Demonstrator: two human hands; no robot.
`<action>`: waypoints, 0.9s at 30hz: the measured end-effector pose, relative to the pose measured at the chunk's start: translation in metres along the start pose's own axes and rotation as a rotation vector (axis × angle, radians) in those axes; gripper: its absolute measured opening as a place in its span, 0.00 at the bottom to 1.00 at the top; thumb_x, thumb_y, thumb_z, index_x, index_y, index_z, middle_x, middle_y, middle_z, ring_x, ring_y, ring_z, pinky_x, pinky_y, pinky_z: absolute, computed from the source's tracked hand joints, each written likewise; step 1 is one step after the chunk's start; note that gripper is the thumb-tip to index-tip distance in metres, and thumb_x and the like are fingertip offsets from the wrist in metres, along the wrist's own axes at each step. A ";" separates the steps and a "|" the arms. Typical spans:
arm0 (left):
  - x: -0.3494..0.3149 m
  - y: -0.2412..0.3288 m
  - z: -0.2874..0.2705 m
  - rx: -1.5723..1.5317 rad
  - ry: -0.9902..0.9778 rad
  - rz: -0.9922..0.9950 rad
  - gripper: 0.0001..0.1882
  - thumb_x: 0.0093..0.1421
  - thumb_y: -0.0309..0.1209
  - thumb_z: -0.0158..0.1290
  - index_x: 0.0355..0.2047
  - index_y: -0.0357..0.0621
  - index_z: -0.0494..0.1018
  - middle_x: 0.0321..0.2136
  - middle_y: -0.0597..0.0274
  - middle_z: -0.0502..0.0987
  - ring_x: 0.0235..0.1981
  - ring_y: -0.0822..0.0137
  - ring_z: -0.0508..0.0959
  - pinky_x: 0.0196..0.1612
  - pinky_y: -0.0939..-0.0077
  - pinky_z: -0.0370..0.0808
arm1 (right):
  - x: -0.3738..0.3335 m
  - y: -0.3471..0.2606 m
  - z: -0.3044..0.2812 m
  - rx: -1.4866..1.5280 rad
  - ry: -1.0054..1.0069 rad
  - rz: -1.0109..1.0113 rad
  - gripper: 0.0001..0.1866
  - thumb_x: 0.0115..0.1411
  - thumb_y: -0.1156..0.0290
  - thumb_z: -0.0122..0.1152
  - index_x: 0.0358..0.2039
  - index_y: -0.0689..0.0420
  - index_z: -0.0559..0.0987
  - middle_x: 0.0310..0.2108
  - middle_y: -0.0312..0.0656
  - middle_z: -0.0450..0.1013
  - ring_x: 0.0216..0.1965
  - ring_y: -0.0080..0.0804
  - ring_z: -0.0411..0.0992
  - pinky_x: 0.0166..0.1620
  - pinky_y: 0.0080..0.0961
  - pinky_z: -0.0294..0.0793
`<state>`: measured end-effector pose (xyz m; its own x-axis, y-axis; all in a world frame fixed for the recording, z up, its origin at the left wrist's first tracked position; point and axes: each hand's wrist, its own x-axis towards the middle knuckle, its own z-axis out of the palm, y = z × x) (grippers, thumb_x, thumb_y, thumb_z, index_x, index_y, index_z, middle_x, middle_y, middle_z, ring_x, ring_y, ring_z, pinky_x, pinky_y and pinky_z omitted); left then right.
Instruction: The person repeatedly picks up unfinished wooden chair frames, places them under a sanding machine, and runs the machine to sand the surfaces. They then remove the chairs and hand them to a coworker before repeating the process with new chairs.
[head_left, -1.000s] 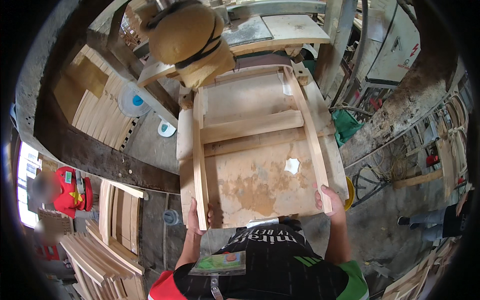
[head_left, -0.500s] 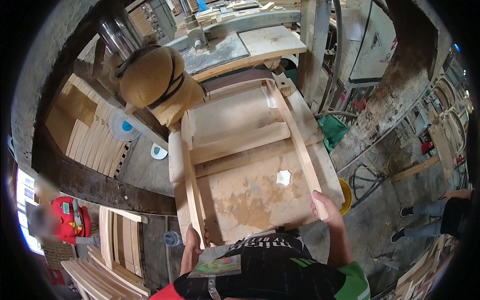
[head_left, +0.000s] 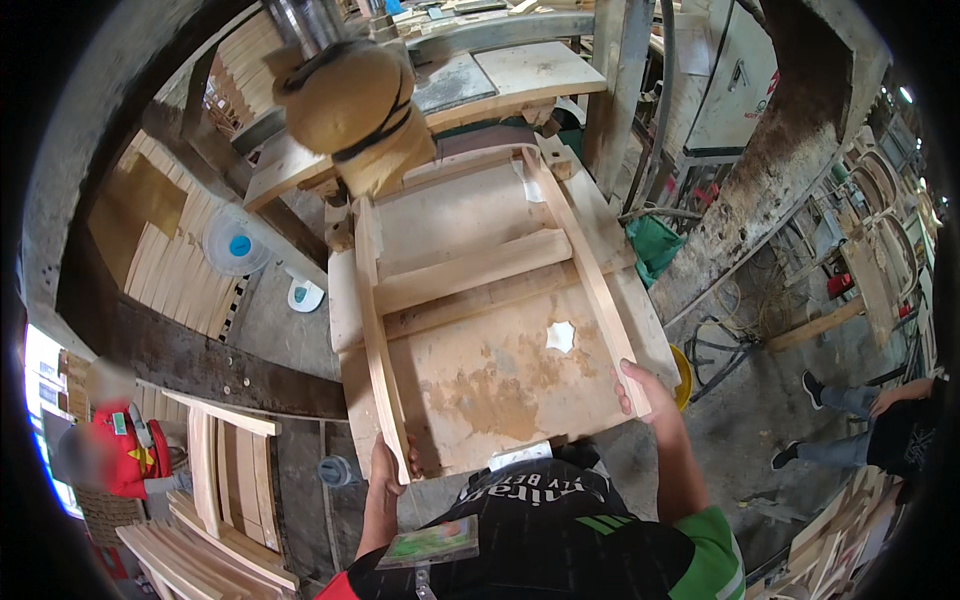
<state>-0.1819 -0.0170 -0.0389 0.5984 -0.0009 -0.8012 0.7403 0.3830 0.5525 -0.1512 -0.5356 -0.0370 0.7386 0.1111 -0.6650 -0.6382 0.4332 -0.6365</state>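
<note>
A pale wooden chair-like frame lies on a stained board, with two long side rails and a crossbar between them. My left hand is closed around the near end of the left rail. My right hand grips the near end of the right rail, thumb on top. At the far end a curved strip spans the rails, partly hidden by a tan padded block bound with black bands. A white patch shows on the board between the rails.
Heavy metal beams frame the work on both sides. A yellow bucket and green bag are at the right. Wooden frames and a person in red are at lower left; another person stands right.
The view has shifted a little, and the padded block now appears farther right and higher. Both hands keep their hold on the rail ends.
</note>
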 end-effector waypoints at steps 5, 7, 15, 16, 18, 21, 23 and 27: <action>-0.007 -0.003 -0.004 -0.038 -0.014 0.093 0.30 0.71 0.60 0.34 0.39 0.48 0.74 0.15 0.60 0.72 0.12 0.61 0.71 0.16 0.63 0.69 | -0.004 -0.002 0.003 -0.018 -0.024 -0.012 0.28 0.63 0.43 0.66 0.48 0.54 0.75 0.23 0.34 0.71 0.17 0.24 0.68 0.19 0.23 0.67; -0.013 0.003 -0.001 -0.040 -0.009 0.103 0.31 0.72 0.59 0.33 0.40 0.47 0.74 0.15 0.61 0.71 0.11 0.64 0.70 0.15 0.68 0.68 | -0.009 0.001 0.005 -0.022 -0.017 -0.013 0.29 0.63 0.42 0.66 0.48 0.54 0.75 0.23 0.35 0.71 0.16 0.24 0.68 0.19 0.23 0.67; -0.047 0.005 -0.009 0.032 0.049 0.121 0.28 0.71 0.56 0.35 0.46 0.43 0.71 0.16 0.63 0.70 0.10 0.67 0.67 0.14 0.69 0.65 | -0.036 0.016 0.014 -0.018 -0.024 -0.078 0.30 0.64 0.41 0.64 0.49 0.56 0.74 0.22 0.35 0.70 0.13 0.24 0.66 0.16 0.24 0.67; -0.053 0.003 -0.012 0.022 0.068 0.117 0.28 0.71 0.56 0.35 0.46 0.43 0.70 0.16 0.63 0.70 0.10 0.67 0.67 0.14 0.69 0.65 | -0.041 0.019 0.015 -0.017 -0.031 -0.087 0.30 0.64 0.41 0.64 0.49 0.56 0.74 0.22 0.35 0.70 0.13 0.24 0.66 0.16 0.24 0.67; -0.065 -0.002 -0.013 0.029 0.089 0.113 0.28 0.71 0.55 0.35 0.47 0.42 0.69 0.15 0.62 0.69 0.11 0.66 0.67 0.13 0.69 0.65 | -0.052 0.022 0.014 0.009 -0.023 -0.093 0.30 0.65 0.42 0.64 0.50 0.56 0.74 0.21 0.35 0.70 0.13 0.24 0.66 0.15 0.24 0.67; -0.078 0.002 -0.010 0.068 0.091 0.107 0.28 0.72 0.55 0.34 0.47 0.40 0.68 0.15 0.62 0.68 0.11 0.66 0.68 0.14 0.68 0.66 | -0.067 0.023 0.012 0.032 -0.011 -0.102 0.28 0.66 0.43 0.63 0.50 0.56 0.74 0.21 0.35 0.70 0.13 0.23 0.66 0.15 0.23 0.67; -0.084 0.003 -0.014 0.068 0.079 0.096 0.31 0.73 0.57 0.33 0.47 0.39 0.69 0.16 0.62 0.68 0.11 0.65 0.69 0.15 0.68 0.68 | -0.077 0.023 0.016 0.035 -0.006 -0.104 0.27 0.67 0.44 0.63 0.49 0.56 0.74 0.21 0.35 0.70 0.13 0.23 0.65 0.15 0.23 0.67; -0.095 -0.008 -0.025 0.070 0.058 0.145 0.31 0.73 0.58 0.34 0.47 0.39 0.69 0.16 0.63 0.68 0.11 0.65 0.69 0.15 0.68 0.68 | -0.093 0.025 0.021 0.028 -0.003 -0.105 0.25 0.67 0.46 0.63 0.49 0.55 0.75 0.21 0.34 0.70 0.13 0.22 0.66 0.15 0.23 0.67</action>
<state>-0.2527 0.0026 0.0271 0.6832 0.1035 -0.7229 0.6683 0.3104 0.6760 -0.2311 -0.5158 0.0169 0.8018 0.0665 -0.5939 -0.5509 0.4677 -0.6912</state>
